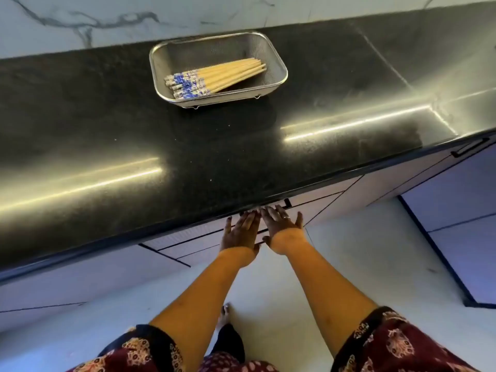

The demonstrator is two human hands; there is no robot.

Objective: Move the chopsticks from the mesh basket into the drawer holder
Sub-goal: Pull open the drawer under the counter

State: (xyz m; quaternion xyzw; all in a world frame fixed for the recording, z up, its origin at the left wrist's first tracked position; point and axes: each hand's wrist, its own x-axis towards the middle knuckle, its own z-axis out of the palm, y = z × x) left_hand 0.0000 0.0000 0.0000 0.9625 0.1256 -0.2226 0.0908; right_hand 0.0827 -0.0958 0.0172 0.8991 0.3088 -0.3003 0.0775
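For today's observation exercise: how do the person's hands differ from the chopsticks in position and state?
The left hand and right hand reach below the counter edge; the chopsticks lie on top of it, in the mesh basket. The hands are open and empty; the chopsticks lie bundled, untouched. Both sit roughly mid-frame.

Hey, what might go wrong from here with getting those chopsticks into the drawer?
1. Both hands, left and right, reach for the drawer front tucked under the overhanging counter edge; fingers could get knocked or pinched there.
2. The chopsticks lie as a loose bundle in the basket; grabbing them all together may let some slip and roll.
3. The basket sits far back on the counter, so a stretched reach could tip it.
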